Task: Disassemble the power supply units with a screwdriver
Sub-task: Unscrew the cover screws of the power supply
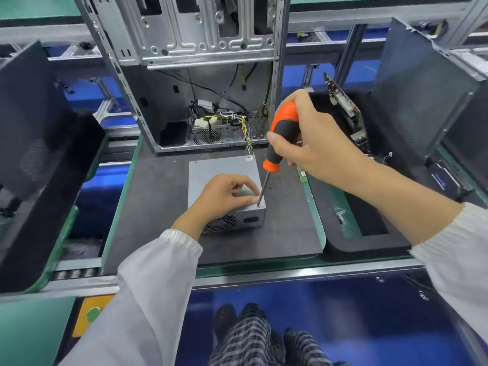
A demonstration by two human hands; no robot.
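Gripping the orange-and-black screwdriver (280,133) by its handle, my right hand (314,143) holds the tool nearly upright, with the shaft slanting down and left. I see the tip resting on the near right corner of the top face of the grey power supply unit (224,191). My left hand (224,195) lies on that top face, fingers curled, thumb and forefinger pinched just beside the tip; I cannot tell whether they grasp anything. The unit sits on a dark mat (158,207), vent grille and socket facing near. Its wire bundle (247,133) runs from the far edge into the open computer case (184,75) standing behind. A black tray (364,244) lies to the right, with a circuit board (346,112) leaning at its far end.
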